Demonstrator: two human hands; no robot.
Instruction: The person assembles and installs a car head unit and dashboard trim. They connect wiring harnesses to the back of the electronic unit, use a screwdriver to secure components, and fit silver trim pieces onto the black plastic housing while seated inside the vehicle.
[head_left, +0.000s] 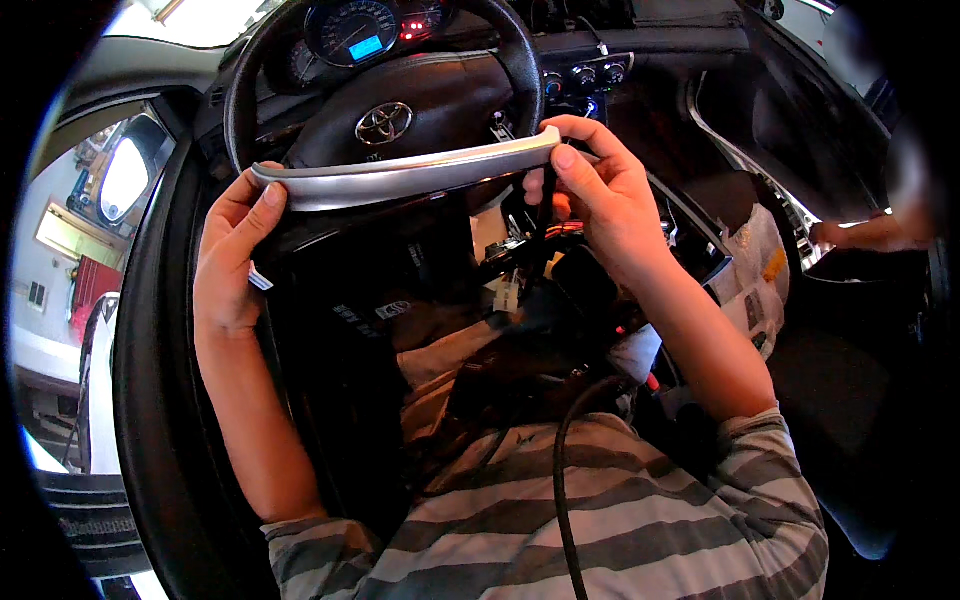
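Between my two hands stretches a long, slightly curved silver trim strip [410,178], held level in front of the steering wheel [390,115]. My left hand [235,240] pinches its left end, thumb on the near face and fingers behind. At the other end, my right hand [605,185] grips the strip's tip between thumb and fingers. A dark panel with a glossy edge lies below the strip; whether it joins the strip cannot be made out. A small white tag [260,278] shows beside my left wrist.
Behind the wheel, the instrument cluster [352,32] is lit. Climate knobs [584,76] sit on the centre dash. A black cable [562,470] crosses my striped shirt. Clear plastic wrapping [755,280] lies to the right, near another person's arm [870,233]. The driver's door [165,330] is at left.
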